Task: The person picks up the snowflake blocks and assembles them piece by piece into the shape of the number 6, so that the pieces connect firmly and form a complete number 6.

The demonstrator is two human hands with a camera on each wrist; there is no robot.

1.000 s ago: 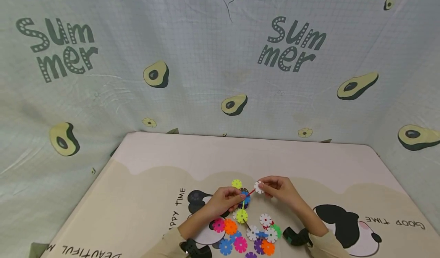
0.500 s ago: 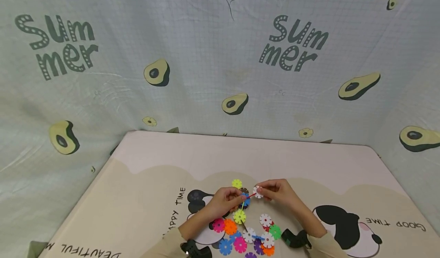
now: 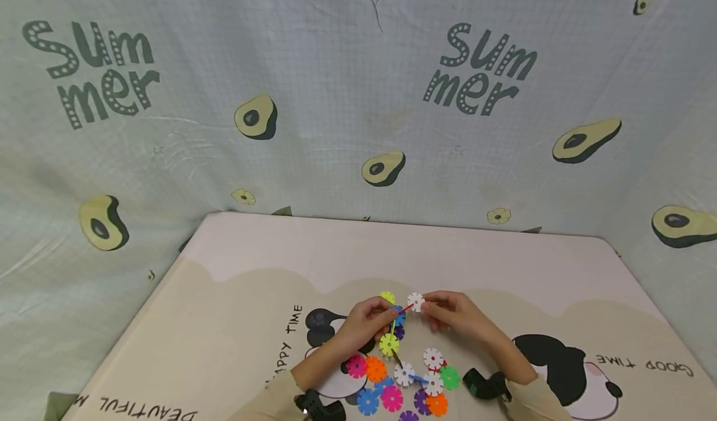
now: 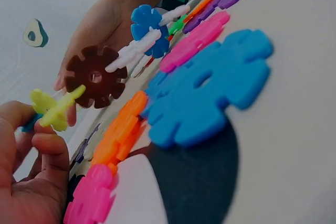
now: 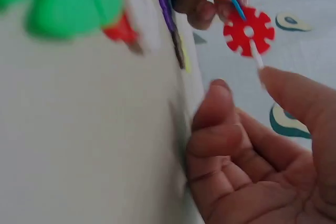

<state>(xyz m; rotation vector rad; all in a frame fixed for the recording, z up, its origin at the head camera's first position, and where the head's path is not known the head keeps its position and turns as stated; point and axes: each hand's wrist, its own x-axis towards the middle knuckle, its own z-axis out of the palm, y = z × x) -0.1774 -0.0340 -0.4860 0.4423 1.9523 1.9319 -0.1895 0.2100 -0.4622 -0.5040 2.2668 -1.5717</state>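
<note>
The left hand (image 3: 361,327) pinches a linked chain of slotted discs by a blue disc (image 3: 398,316). From there a red disc (image 3: 406,308), seen edge-on, leads to a white disc (image 3: 416,302). The right hand (image 3: 462,315) is beside that white disc; in the right wrist view one fingertip touches its edge while the other fingers (image 5: 215,140) stand apart, loosely bent. The chain also runs down through a yellow disc (image 3: 389,345) to white discs (image 3: 404,374). In the left wrist view a brown disc (image 4: 92,85) hangs beyond the left hand (image 4: 37,177).
Loose discs lie near the table's front: pink (image 3: 391,399), blue (image 3: 368,402), orange (image 3: 437,404) and purple. Right of them a white disc (image 3: 433,359) and a green disc (image 3: 449,377) sit close together. A printed cloth (image 3: 313,66) hangs behind the table.
The left hand has risen slightly with the chain, and the lower discs have shifted with it. The white disc by the right hand has moved up and left, and less of it is covered by fingers.
</note>
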